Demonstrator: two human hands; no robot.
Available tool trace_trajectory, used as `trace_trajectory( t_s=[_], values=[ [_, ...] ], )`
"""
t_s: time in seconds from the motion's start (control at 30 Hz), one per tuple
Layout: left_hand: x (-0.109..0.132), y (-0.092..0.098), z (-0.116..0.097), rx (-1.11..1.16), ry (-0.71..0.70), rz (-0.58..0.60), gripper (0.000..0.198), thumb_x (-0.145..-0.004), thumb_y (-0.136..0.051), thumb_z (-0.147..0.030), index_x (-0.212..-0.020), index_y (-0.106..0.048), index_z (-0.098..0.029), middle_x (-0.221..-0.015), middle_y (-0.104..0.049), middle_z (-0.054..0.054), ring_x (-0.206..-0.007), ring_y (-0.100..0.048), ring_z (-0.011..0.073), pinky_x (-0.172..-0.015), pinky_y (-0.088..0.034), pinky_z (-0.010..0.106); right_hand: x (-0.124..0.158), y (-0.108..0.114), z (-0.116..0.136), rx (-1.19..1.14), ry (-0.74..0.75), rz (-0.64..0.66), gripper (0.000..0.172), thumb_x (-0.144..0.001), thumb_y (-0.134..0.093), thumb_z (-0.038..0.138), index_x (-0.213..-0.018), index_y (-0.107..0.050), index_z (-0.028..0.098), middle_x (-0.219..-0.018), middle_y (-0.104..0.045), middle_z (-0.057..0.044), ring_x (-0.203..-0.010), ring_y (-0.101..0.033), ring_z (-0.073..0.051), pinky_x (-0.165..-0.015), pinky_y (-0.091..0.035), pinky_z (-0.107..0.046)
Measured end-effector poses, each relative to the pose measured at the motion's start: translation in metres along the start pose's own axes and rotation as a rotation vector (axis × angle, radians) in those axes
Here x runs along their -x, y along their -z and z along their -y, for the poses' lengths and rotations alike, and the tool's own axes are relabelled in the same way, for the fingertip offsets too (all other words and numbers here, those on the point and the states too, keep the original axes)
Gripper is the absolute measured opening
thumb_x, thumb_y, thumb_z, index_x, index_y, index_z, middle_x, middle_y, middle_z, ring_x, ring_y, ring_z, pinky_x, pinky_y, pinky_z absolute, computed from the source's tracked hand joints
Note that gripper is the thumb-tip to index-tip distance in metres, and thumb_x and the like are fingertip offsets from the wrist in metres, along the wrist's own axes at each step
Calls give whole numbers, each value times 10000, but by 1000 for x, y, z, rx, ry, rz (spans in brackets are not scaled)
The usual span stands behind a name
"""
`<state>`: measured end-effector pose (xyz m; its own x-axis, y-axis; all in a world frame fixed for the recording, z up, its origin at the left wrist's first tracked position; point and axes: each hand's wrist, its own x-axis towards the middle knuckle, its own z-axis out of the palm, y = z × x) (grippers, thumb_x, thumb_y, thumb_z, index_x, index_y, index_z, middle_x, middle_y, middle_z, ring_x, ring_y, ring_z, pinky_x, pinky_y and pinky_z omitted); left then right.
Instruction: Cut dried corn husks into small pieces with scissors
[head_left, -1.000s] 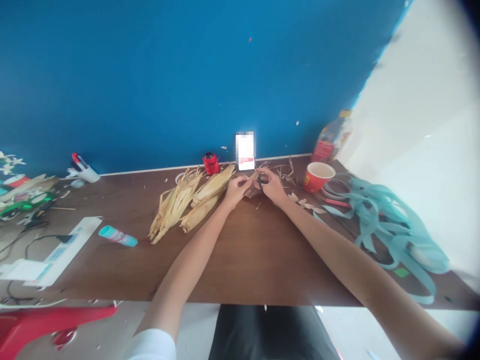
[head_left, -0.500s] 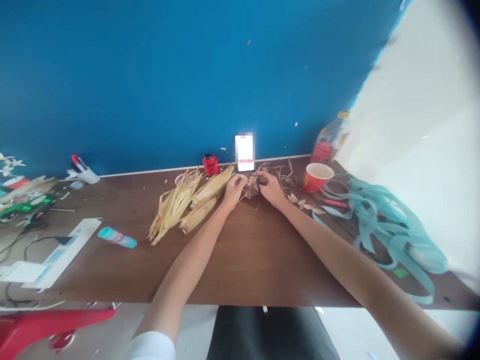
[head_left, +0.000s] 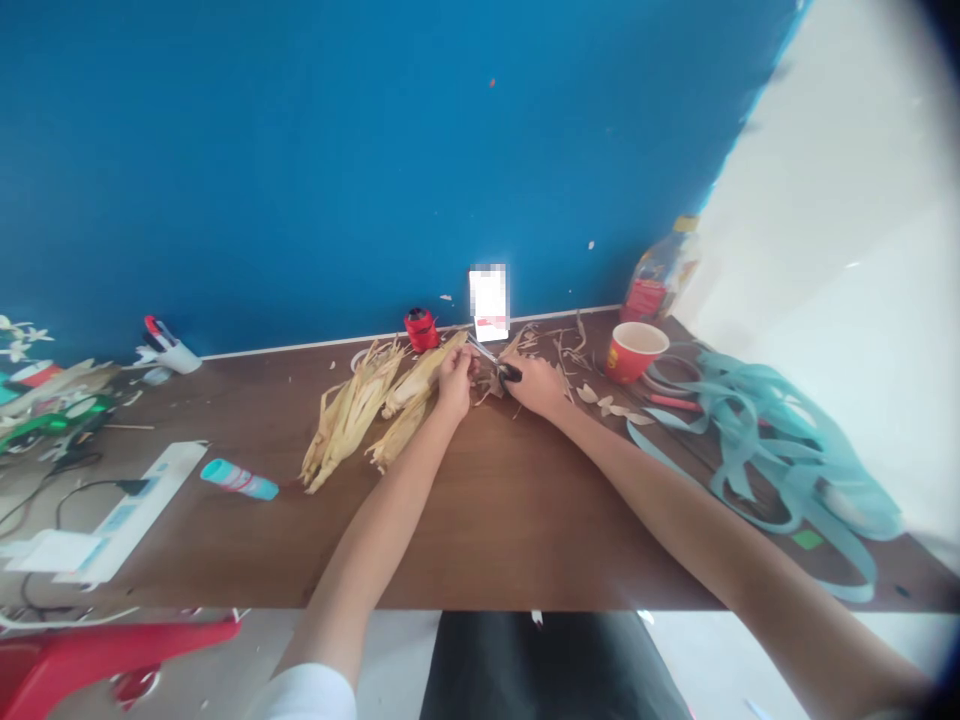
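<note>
My right hand (head_left: 537, 385) is closed round the black handles of a pair of scissors (head_left: 487, 352). The metal blades point up and left, towards my left hand (head_left: 457, 378). That hand is closed in a pinch near the blade tips; whatever sits between its fingers is too small to make out. Pale dried corn husks (head_left: 352, 415) lie to the left of it, with another husk bundle (head_left: 420, 385) right beside the wrist. Torn husk scraps (head_left: 491, 385) are spread under and between both hands.
A lit phone (head_left: 489, 305) leans on the blue wall behind my hands. A red paper cup (head_left: 636, 352), a bottle (head_left: 656, 275) and tangled teal ribbon (head_left: 765, 440) are at right. A glue stick (head_left: 240, 480) and a power strip (head_left: 139, 515) lie left.
The scissors have swung from near my right fingers to point leftwards, and my right hand is now wrapped round their handles. My left hand has shifted slightly left.
</note>
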<state>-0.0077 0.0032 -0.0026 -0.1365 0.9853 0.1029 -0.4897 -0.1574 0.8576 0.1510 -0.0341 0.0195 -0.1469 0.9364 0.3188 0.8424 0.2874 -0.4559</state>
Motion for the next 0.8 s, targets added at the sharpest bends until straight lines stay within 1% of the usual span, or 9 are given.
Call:
trace_trajectory(
  t_s=[0.1,0.2,0.3,0.43,0.5,0.6,0.8],
  values=[
    [1,-1,0,-14,4,-20,329,-669,-825,-368,-817,-615,-162,-725,-604,-10,-629,-526,68,-595,-400,194,1,3,4,56,-31,35,325,-795,-553,253,-1075,-704,319,-974,-749,-22,-882,-670,-224,-680,-426,-267],
    [1,-2,0,-14,-9,-56,315,-671,-823,-344,-838,-626,-164,-750,-612,-5,-642,-526,70,-601,-391,199,2,5,6,85,-52,49,328,-809,-542,263,-1086,-702,332,-996,-748,-17,-887,-669,-224,-672,-417,-267],
    [0,-1,0,0,-7,-52,292,-689,-804,-352,-828,-630,-163,-741,-597,-4,-654,-527,74,-601,-387,198,1,6,6,96,-46,64,324,-806,-538,254,-1068,-708,338,-1004,-746,-10,-890,-666,-221,-665,-411,-264],
    [0,1,0,1,-9,-39,260,-723,-770,-355,-861,-651,-170,-742,-596,3,-672,-531,86,-603,-384,203,2,6,6,99,-30,80,327,-791,-541,238,-1049,-715,338,-986,-744,-8,-885,-661,-217,-656,-405,-260],
    [0,2,1,-9,-14,-29,248,-721,-774,-341,-856,-654,-171,-755,-605,6,-676,-531,87,-607,-382,205,2,6,5,99,-20,87,321,-791,-534,229,-1030,-720,334,-977,-743,-8,-881,-659,-213,-652,-402,-256],
    [-1,1,2,-24,-8,-46,228,-719,-780,-323,-821,-652,-164,-726,-592,-1,-644,-508,77,-604,-372,205,2,5,5,100,-8,91,319,-796,-524,221,-1019,-724,332,-978,-742,-7,-874,-657,-206,-652,-399,-252],
    [0,0,0,24,16,-50,236,-698,-803,-292,-804,-642,-156,-690,-571,-19,-619,-487,64,-620,-378,203,0,4,3,111,3,102,331,-800,-521,228,-1038,-724,333,-983,-742,-13,-881,-655,-207,-658,-396,-253]
  ],
)
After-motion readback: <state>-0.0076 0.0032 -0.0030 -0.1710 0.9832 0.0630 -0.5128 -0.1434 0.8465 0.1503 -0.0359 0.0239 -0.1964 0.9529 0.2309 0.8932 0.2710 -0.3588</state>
